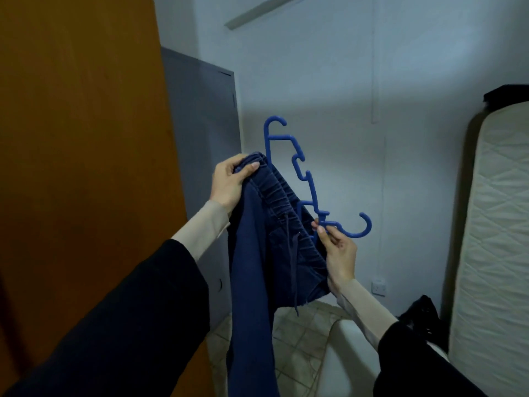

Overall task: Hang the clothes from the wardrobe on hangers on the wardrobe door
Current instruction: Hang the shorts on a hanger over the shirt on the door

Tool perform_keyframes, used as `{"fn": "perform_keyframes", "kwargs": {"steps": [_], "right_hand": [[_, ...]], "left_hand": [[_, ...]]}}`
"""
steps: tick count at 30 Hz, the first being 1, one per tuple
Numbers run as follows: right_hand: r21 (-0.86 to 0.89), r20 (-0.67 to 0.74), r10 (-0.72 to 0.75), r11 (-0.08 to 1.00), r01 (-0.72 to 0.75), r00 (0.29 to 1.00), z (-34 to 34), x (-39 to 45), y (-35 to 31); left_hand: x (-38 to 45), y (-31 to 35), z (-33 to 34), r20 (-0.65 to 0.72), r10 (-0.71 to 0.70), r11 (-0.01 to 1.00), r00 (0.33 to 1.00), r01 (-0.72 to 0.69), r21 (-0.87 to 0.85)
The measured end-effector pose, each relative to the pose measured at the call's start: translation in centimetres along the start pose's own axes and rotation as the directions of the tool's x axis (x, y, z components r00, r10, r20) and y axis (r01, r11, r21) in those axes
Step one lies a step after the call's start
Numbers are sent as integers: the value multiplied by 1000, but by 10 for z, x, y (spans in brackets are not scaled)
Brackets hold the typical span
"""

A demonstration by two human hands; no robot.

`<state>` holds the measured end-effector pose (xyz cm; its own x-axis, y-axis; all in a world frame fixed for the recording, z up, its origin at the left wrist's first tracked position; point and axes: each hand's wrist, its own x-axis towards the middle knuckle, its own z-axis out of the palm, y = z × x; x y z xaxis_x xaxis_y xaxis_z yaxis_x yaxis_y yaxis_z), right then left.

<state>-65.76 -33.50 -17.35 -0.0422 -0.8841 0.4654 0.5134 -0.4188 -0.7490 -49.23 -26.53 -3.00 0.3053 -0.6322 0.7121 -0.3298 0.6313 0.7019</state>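
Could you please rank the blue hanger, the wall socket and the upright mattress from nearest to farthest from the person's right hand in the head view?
From the right hand:
1. Blue hanger, pinched in its fingers, just above.
2. Wall socket, low on the wall, lower right.
3. Upright mattress, far right edge.

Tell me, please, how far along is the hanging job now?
Done: trousers and hanger are out. In hand: left hand grips the waistband, right hand holds the hanger by its hook. Left: finish putting them on and hang them on the door.
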Motion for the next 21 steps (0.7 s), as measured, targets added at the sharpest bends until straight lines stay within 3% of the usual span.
{"fn": "perform_keyframes", "kwargs": {"steps": [4, 11, 16, 21], "right_hand": [[-165, 145, -21, 985, 46, 989, -15, 11, -5], [-394, 422, 60, 911, 124, 905, -42, 37, -23], [-543, 523, 162, 820, 181, 837, -54, 50, -31], [-655, 542, 213, 713, 251, 813, -59, 54, -35]], "left_hand": [[11, 7, -16, -46, 9, 1000, 999, -9, 11], [12, 2, -45, 12, -22, 998, 1000, 21, 52], [3, -10, -55, 81, -71, 996, 994, 65, 67], [-4, -19, -63, 153, -171, 984, 973, 161, 77]]}}
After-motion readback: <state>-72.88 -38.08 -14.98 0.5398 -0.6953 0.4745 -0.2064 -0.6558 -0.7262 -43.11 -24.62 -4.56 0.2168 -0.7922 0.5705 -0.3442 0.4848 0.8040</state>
